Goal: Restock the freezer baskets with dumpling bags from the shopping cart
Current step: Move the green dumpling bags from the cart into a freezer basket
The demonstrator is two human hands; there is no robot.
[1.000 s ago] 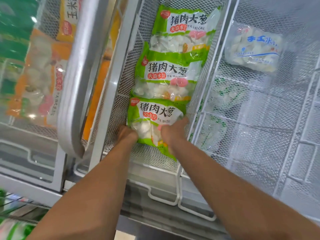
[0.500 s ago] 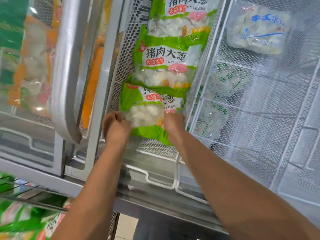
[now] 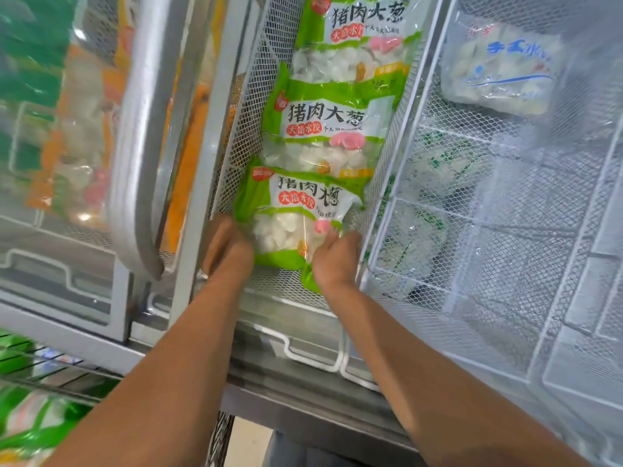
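The left hand [image 3: 227, 246] covers the near-left corner of the nearest green bag [image 3: 296, 217], fingertips out of sight behind the plastic. The right hand [image 3: 335, 256] hides the bag's near-right edge. The farthest of the 3 green bags [image 3: 357, 38] is cut off by the top edge. Behind the frosted lid [image 3: 539, 214], packets blur beyond reading. The cart [image 3: 30, 399] at bottom left is smeared and cropped.

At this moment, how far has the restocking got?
Done: two green dumpling bags lie in the white mesh freezer basket. In hand: left hand and right hand grip a third green bag. Left: green bags in the cart.
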